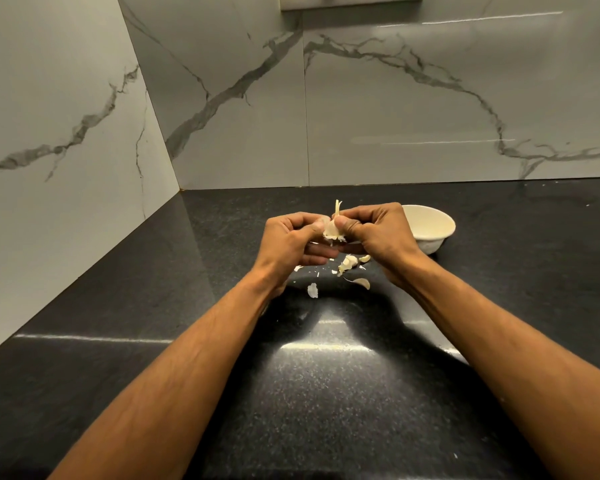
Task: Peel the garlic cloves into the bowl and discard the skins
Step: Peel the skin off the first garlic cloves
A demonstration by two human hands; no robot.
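Black counter (326, 393), both hands (291, 240) gripping half-hidden garlic (332, 230), bowl (430, 225) partly blocked

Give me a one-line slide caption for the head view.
Both hands, left and right, grip a garlic bulb above scattered skins on the counter, bowl beside.

a home kitchen corner: a polished black granite counter (326, 393) under the hands, grey-veined marble wall tiles (395, 98) beyond them, a white bowl (430, 230) just right.

Dim warm light, countertop (326, 393) glare, wide-angle distortion
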